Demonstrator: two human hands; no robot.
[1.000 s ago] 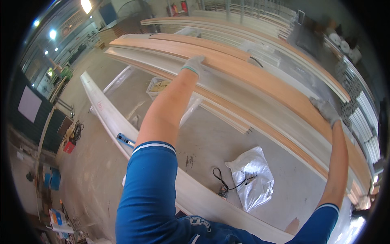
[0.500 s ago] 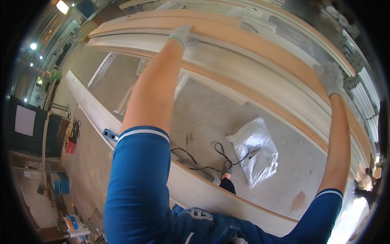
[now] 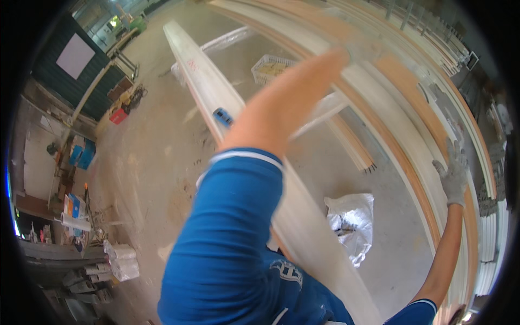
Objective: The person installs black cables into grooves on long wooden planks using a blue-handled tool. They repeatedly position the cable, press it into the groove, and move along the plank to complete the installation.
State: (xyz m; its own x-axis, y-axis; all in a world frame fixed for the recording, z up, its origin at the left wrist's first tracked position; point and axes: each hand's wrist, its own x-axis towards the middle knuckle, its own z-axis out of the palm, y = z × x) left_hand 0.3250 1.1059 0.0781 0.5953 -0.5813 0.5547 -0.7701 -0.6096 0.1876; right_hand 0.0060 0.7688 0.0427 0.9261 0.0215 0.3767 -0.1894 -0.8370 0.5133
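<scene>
My left hand (image 3: 362,47) is smeared by motion over the far part of several long tan and white boards; its fingers cannot be made out. Further right, my right hand (image 3: 454,176), in a grey-white glove, lies with fingers spread against a long tan board (image 3: 403,78). A white board (image 3: 392,116) with a tan edge runs alongside it, nearer to me. Across the front, beneath my left arm, stretches another long white board (image 3: 311,216). On that one sits a small blue tool (image 3: 222,117), its kind unclear.
A silver plastic bag (image 3: 364,219) lies on the floor between the boards. Beyond it are tan strips (image 3: 352,143) and a white plastic basket (image 3: 271,69). More long strips (image 3: 433,54) are stacked at the far right. A red box (image 3: 118,115) stands at the left.
The view has swung to the left. My left hand has left its place on the tan board's edge and is moving. My right hand remains at the boards with its fingers spread.
</scene>
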